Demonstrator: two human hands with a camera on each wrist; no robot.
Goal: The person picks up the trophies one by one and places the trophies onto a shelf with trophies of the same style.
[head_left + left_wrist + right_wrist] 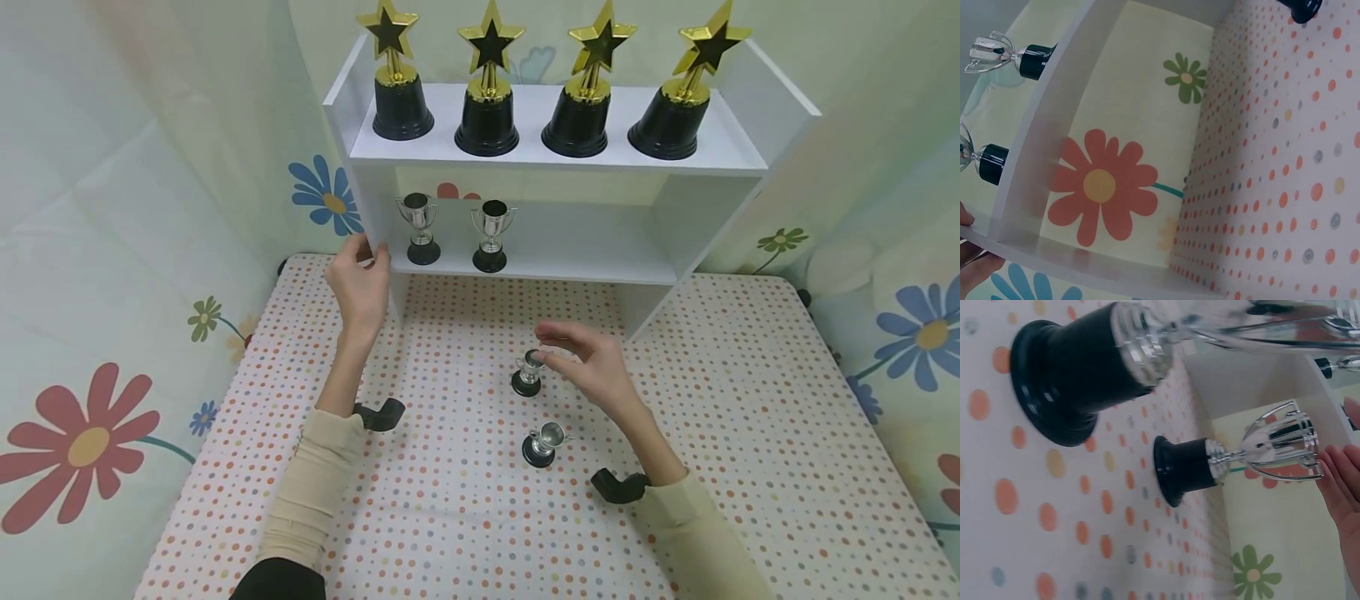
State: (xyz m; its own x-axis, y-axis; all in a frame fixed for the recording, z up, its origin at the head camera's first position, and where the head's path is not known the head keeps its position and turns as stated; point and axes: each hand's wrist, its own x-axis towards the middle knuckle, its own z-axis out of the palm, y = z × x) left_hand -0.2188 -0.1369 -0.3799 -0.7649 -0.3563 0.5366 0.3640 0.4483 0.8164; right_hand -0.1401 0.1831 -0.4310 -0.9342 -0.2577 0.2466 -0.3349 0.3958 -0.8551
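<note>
My left hand [358, 285] grips the front edge of the white shelf's left side panel [369, 200]; in the left wrist view its thumb and fingers [977, 267] lie on either side of that panel. Over the table, my right hand [594, 367] reaches with loosely bent fingers to a small silver trophy cup [527, 382] on a black base. The right wrist view has those fingertips [1329, 464] right at the cup's rim and handle. A second silver trophy cup [540, 447] stands upright nearer to me.
Two matching silver cups, one at the left [422, 232] and another beside it [491, 237], stand on the middle shelf board [585, 242]. Several gold star trophies [487, 117] line the top board. The table [450, 500] has a dotted cover, with flowered cloth [90, 250] around it.
</note>
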